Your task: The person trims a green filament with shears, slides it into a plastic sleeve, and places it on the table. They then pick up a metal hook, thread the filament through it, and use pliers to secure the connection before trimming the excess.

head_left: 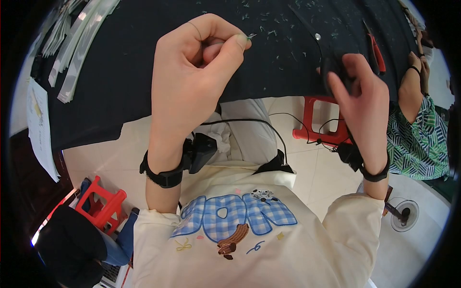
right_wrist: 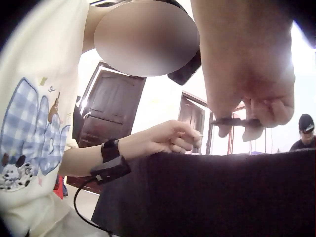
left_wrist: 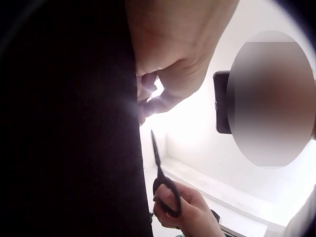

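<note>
In the head view the left hand (head_left: 192,72) pinches a tiny green-and-white piece (head_left: 251,36) between thumb and forefinger above the black cloth. To its right, the right hand (head_left: 362,96) holds black-handled scissors (head_left: 331,72), fingers through the loops, blades pointing away from the body. The left wrist view shows the scissors (left_wrist: 157,157) upright in the right hand (left_wrist: 185,207), their tip just below the left hand (left_wrist: 173,74) and apart from it. In the right wrist view the left hand (right_wrist: 170,138) is beyond the right hand (right_wrist: 252,84), which grips the handles (right_wrist: 237,122).
Small green clippings (head_left: 272,32) lie scattered over the black cloth (head_left: 115,72). Red-handled pliers (head_left: 377,55) lie right of the scissors. Clear packets (head_left: 79,57) and a paper sheet (head_left: 41,127) are at the left. Another person (head_left: 418,134) sits at the right; red stools (head_left: 101,204) stand below.
</note>
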The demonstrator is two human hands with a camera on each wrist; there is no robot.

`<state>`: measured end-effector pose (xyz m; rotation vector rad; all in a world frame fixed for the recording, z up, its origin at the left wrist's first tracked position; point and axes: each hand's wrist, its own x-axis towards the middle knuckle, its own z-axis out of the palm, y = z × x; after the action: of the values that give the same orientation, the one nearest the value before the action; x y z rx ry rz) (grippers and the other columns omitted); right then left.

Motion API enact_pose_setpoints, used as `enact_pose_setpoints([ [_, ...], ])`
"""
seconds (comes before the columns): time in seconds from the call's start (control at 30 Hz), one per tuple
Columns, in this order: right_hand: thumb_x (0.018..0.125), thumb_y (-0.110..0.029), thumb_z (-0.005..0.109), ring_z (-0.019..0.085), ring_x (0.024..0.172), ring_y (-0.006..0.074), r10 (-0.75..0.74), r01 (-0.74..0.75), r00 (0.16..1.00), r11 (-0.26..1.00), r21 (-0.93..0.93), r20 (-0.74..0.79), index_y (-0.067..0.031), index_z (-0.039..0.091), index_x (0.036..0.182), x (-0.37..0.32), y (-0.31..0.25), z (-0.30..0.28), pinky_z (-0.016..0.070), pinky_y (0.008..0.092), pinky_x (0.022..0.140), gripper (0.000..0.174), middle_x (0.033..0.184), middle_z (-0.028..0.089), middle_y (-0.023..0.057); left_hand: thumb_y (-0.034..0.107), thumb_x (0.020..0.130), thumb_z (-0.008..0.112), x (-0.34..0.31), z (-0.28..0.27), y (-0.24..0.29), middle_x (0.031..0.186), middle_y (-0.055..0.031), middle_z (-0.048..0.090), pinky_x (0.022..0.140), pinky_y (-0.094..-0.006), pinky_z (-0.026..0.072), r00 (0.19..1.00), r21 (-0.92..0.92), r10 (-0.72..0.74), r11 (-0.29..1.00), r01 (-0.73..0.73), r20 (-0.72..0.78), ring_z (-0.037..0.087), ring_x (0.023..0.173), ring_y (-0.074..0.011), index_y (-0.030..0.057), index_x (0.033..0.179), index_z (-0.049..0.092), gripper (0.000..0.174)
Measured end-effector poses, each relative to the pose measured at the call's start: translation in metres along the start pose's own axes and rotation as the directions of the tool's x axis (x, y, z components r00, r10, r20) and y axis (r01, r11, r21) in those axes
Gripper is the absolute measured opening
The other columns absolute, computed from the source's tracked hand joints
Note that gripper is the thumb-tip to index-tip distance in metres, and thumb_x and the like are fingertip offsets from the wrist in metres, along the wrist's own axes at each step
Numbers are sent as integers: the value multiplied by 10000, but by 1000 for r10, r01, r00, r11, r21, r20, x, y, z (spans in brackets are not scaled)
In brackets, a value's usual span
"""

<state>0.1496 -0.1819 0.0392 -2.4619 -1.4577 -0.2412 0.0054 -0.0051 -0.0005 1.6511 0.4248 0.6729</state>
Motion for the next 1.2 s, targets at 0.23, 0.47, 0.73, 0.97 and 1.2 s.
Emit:
enact_pose_setpoints([
  [0.23, 738, -186, 679, 620, 763, 267, -9, 8, 1000, 990, -144, -6, -20, 593, 920, 15, 15, 3, 484, 306, 642, 261, 810, 632, 107, 73, 805, 586, 1, 1, 1, 599, 68, 431, 450, -152, 219, 1000, -9, 1, 1000, -1, 2, 313, 508, 13, -5, 789, 611, 84],
  [0.47, 733, -87, 660, 496, 514, 63, 121, -164, 984, 906, 389, 134, 3, 564, 907, 6, -13, -2, 395, 198, 466, 217, 715, 620, 80, 19, 771, 593, 1, 4, 1, 552, 78, 364, 440, -156, 237, 999, -75, 11, 997, -13, -36, 310, 499, 10, 2, 745, 601, 32],
  [0.73, 795, -36, 614, 542, 613, 4, 198, -323, 939, 223, 920, 282, 8, 500, 880, 23, -50, 20, 407, 129, 506, 149, 790, 633, 37, -44, 684, 611, -2, 11, 0, 570, 24, 394, 429, -189, 221, 973, 125, 215, 971, -204, -82, 309, 471, -28, 6, 705, 586, 59],
  [0.97, 772, -42, 630, 514, 555, -2, 200, -286, 952, 310, 907, 232, 7, 487, 875, 32, -53, 29, 386, 132, 446, 183, 740, 615, 22, -57, 690, 606, -3, 6, 0, 589, 30, 416, 422, -187, 215, 979, 21, 196, 981, -195, -60, 311, 471, -16, 0, 714, 590, 64],
  [1.2, 764, -111, 646, 592, 602, 115, 203, -149, 978, 834, 532, -44, 22, 579, 913, 36, -14, 26, 454, 222, 535, 210, 774, 648, 110, -19, 758, 596, -2, 0, 2, 610, 47, 457, 429, -162, 229, 990, -116, 144, 983, -144, -12, 339, 495, 12, -5, 754, 614, 23],
])
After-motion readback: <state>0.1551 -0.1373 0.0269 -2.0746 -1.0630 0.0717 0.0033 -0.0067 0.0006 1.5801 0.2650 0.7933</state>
